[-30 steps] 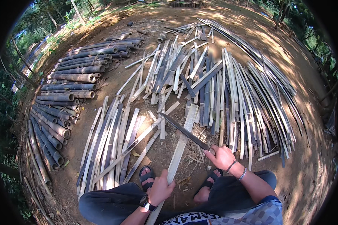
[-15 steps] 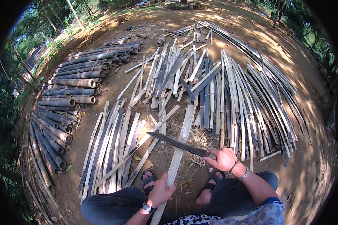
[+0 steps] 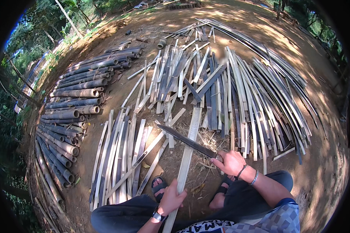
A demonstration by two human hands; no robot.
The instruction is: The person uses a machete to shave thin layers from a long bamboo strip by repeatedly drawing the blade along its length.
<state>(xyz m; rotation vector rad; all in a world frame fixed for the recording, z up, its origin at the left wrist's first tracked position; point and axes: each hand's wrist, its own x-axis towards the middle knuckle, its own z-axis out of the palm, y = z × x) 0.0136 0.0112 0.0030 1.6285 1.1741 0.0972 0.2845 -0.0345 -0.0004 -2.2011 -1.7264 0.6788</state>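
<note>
My left hand (image 3: 172, 199) is closed round the lower part of a long pale bamboo strip (image 3: 186, 159), which slants up and away from my lap. In my right hand (image 3: 229, 162) is the handle of a machete (image 3: 182, 138). Its dark blade lies across the strip's upper half, the tip pointing to the far left. Whether the edge bites into the strip cannot be seen. Just left of the blade, several split bamboo strips (image 3: 120, 155) lie side by side on the ground, with one strip crossing over them.
Whole bamboo poles (image 3: 76, 93) are stacked at the left. Many split strips (image 3: 260, 108) fan out ahead and to the right. Pale shavings (image 3: 206, 147) litter the brown dirt (image 3: 299, 186) near my sandalled feet. Trees (image 3: 50, 31) stand at the far left edge.
The machete blade has tilted more steeply, its tip now higher and its handle end lower relative to it. My left hand still grips the strip. The whole view has shifted slightly.
</note>
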